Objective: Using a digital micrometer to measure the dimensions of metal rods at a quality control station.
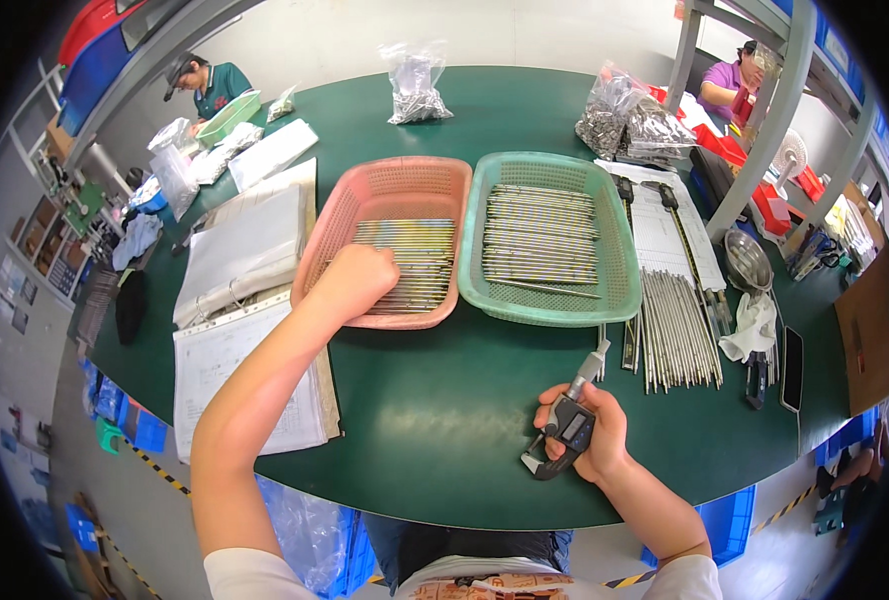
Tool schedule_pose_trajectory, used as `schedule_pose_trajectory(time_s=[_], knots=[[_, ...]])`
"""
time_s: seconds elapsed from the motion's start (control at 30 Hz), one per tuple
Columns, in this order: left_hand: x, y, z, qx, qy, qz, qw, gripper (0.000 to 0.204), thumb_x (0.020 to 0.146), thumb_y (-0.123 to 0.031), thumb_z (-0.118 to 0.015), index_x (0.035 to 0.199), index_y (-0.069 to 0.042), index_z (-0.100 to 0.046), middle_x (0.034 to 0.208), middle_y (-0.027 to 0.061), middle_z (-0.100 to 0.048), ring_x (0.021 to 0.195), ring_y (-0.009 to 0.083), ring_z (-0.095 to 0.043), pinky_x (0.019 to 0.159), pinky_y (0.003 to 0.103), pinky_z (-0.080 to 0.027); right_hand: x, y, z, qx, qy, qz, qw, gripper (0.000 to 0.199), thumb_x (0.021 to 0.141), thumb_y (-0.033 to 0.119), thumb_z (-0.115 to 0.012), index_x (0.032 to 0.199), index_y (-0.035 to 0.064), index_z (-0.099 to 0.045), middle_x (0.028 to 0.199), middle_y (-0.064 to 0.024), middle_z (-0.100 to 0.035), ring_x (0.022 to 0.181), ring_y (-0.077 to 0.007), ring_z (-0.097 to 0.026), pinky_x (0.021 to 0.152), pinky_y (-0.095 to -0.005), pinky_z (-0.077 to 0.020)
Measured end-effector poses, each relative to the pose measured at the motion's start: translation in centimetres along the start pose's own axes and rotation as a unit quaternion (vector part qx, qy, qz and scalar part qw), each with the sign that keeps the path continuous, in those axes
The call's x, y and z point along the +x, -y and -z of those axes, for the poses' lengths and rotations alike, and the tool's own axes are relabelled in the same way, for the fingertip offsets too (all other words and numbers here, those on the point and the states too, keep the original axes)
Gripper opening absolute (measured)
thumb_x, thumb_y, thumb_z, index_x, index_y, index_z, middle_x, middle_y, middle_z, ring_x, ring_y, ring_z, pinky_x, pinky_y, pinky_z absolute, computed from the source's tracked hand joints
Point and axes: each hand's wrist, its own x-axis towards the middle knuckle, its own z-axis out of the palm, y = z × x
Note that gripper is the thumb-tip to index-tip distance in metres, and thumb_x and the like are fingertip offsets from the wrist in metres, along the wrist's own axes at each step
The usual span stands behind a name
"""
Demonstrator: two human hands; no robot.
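Observation:
My left hand (361,280) reaches into the pink basket (390,174), over a layer of thin metal rods (420,265). Its fingers are curled closed at the rods, and whatever is between them is hidden. In my right hand (605,432), above the table's front part, is a digital micrometer (571,425). Its thimble points up and away, and its curved frame hangs at the lower left. I see nothing held in the micrometer's jaws. To the right of the pink basket stands a green basket (550,311) with more metal rods (540,235) lying side by side.
An open binder with papers (240,250) lies at left. At right are a pile of rods (677,330), calipers (670,195), a metal bowl (748,260), a white glove (751,328) and a phone (792,368). Bags of parts (417,90) stand behind. Two people work farther off.

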Motion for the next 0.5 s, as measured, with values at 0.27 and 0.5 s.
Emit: schedule_pose_trajectory(time_s=[0.27,0.5], knots=[[0.2,0.3,-0.1,-0.022,-0.023,0.014,0.999,0.004,0.059,-0.002,-0.053,0.062,-0.001,-0.055,0.063,0.0134,-0.055,0.060,0.0270,-0.057,0.052,0.037,-0.046,-0.2,-0.1,-0.1,0.003,0.003,0.005,1.000,0.044,0.080,0.037,-0.032,0.090,-0.0017,-0.049,0.070,-0.0142,-0.054,0.045,-0.0174,-0.046,0.043,-0.0268,-0.0384],[-0.7,0.6,4.2,-0.187,-0.116,0.166,0.961,0.010,0.073,-0.005,-0.044,0.082,0.000,-0.046,0.072,0.0148,-0.057,0.061,0.0271,-0.058,0.054,0.035,-0.048,-0.4,-0.2,-0.1,0.013,-0.006,-0.006,1.000,0.045,0.079,0.038,-0.031,0.088,-0.0019,-0.050,0.070,-0.0144,-0.055,0.044,-0.0177,-0.046,0.043,-0.0269,-0.0381]])
